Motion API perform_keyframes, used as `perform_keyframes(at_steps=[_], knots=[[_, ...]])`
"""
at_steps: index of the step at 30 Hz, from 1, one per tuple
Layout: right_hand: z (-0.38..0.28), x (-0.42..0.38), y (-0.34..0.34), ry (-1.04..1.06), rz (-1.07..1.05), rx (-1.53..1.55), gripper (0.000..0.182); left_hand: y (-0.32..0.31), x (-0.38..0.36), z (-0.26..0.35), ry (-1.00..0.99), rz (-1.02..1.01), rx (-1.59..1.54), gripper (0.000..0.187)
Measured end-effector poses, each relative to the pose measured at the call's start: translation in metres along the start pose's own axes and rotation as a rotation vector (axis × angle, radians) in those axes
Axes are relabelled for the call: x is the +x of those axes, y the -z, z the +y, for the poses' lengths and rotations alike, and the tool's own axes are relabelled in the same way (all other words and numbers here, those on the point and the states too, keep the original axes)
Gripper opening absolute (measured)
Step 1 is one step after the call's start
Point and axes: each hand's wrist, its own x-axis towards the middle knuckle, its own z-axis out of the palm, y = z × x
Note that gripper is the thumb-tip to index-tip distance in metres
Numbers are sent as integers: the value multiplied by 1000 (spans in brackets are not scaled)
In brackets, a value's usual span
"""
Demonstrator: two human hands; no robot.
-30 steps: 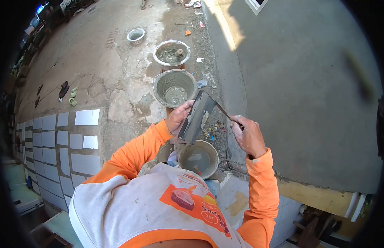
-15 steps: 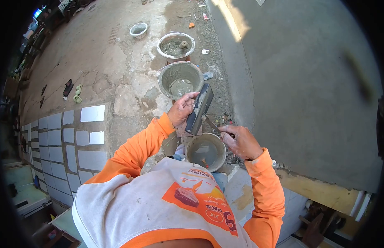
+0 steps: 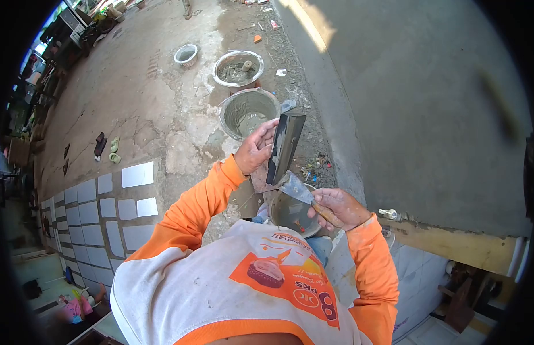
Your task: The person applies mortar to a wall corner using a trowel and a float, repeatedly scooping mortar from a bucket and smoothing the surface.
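Note:
My left hand (image 3: 256,150) is closed around a long, dark plastering float (image 3: 287,146), tilted upright in front of me and smeared with grey mortar. In my right hand (image 3: 342,207) is a scraper (image 3: 298,188) with a wide, mortar-stained metal blade and a worn wooden handle. Its blade tip is right at the float's lower end. Below both tools stands a bucket (image 3: 278,215) with greyish water, partly covered by the scraper and my right hand. Just past the float is a larger bucket (image 3: 235,109) coated inside with wet mortar.
Farther off stand another mortar bucket (image 3: 224,72) and a small pail (image 3: 186,54). A grey plastered wall (image 3: 428,126) runs along the right, with a tap (image 3: 388,214) low down. White tiles (image 3: 86,213) and sandals (image 3: 114,150) lie left. A person in pink (image 3: 77,307) is lower left.
The float has turned more upright with its long side toward me. My right hand has rolled over, so the scraper's blade and handle now show, its tip at the float's lower end.

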Motion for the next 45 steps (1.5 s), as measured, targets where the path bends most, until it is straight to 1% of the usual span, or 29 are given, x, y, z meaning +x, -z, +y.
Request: perform_keyframes(at_steps=[1, 2, 3, 5, 7, 9, 11, 13, 14, 16, 17, 19, 20, 24, 26, 27, 29, 30, 31, 33, 34, 35, 37, 38, 40, 41, 42, 44, 45], knots=[[0, 0, 0, -17, -18, 30, 32, -7, 0, 6, 25, 23, 59, 70], [-1, -1, -1, -10, -15, 37, 32, -12, 1, 13, 6, -18, 45, 62], [-3, -3, -3, -26, -26, 53, 32, -17, 0, 16, 11, -27, 46, 62], [-4, -8, -6, -34, -33, 76, 32, -25, -3, 21, -44, -81, 230, 62], [-5, -14, -4, -25, -56, 143, 32, -32, -10, 32, 7, -121, 209, 62], [-12, -20, -3, -1, -70, 149, 31, -32, -15, 37, 44, -223, 377, 58], [-17, -29, -1, 20, -80, 159, 29, -18, -23, 32, 18, -257, 452, 55], [-24, -37, 3, 90, -67, 192, 33, -3, -30, 26, -47, -301, 610, 56], [-28, -41, 4, 87, -68, 190, 33, 1, -35, 21, -47, -298, 610, 56], [-38, -42, 7, 152, -29, 213, 33, 4, -50, 12, 175, -130, 378, 60], [-35, -36, 7, 148, -36, 209, 33, 7, -55, 6, 174, -121, 382, 60], [-17, -18, 9, 68, 2, 135, 31, 13, -59, -7, 100, 44, 106, 63], [-8, -8, 11, 24, -57, 143, 29, 17, -59, -10, 28, 39, 124, 66], [-5, 16, -6, -85, -106, 214, 28, 15, -60, -10, -78, 68, 79, 64], [-12, 20, -5, -73, -121, 185, 28, 7, -63, 8, 36, -8, 140, 61], [-16, 21, -5, -56, -134, 158, 28, 6, -64, 13, 34, -4, 139, 61], [-27, 21, 0, -38, -167, 168, 29, 10, -70, 19, 83, -73, 321, 57], [-34, 20, 2, -17, -199, 180, 31, 16, -74, 15, 88, -49, 430, 57], [-44, 20, 3, -29, -204, 165, 31, 24, -81, 8, 79, -32, 428, 57], [-71, 19, 1, 179, -103, 133, 34, 41, -108, -18, 305, 9, 511, 59], [-88, 22, -7, 290, -37, 59, 34, 49, -127, -46, 311, 178, 356, 61], [-107, 26, -16, 271, -48, 42, 34, 63, -151, -72, 303, 203, 347, 61], [-139, 45, -29, 592, 61, -12, 30, 83, -199, -108, 350, 512, 386, 62], [-146, 64, -34, 571, 43, -25, 30, 78, -213, -108, 375, 634, 288, 63], [-154, 109, -49, 966, 321, -203, 26, 64, -241, -107, 413, 873, 111, 65], [-146, 144, -52, 1048, 398, -201, 25, 58, -256, -110, 425, 988, 32, 65], [-125, 187, -47, 1131, 478, -193, 25, 54, -272, -114, 420, 1019, 25, 65], [-57, 291, -8, 1066, 686, -424, 26, 48, -305, -115, 442, 1095, -15, 66], [-7, 340, 30, 922, 719, -783, 28, 41, -316, -112, 449, 1115, -14, 66]])
